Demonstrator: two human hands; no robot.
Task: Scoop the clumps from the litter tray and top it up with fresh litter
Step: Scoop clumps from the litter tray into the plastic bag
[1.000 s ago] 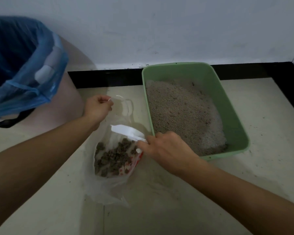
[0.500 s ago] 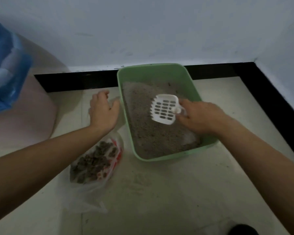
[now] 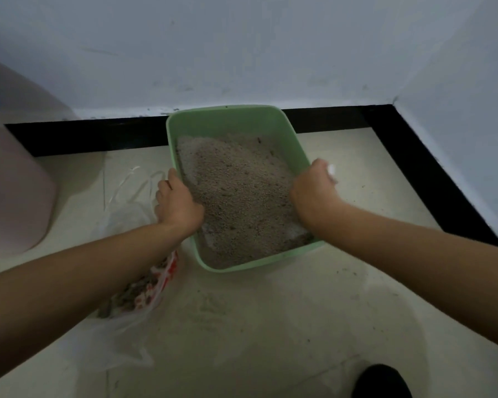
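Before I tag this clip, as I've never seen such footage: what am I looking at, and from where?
No machine here: a person's two bare hands, filmed by one wide camera worn on the head, looking down. On the pale floor stands a green litter tray with grey litter. The left hand grips its left rim, the right hand its right rim; a white tip, likely the scoop handle, pokes from that fist. Beside the tray lies a clear plastic bag holding dark clumps.

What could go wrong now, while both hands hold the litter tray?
1. The left hand and right hand grip the green tray at its sides; a tilt may spill litter onto the floor.
2. The left forearm lies over the bag of clumps and might knock it.
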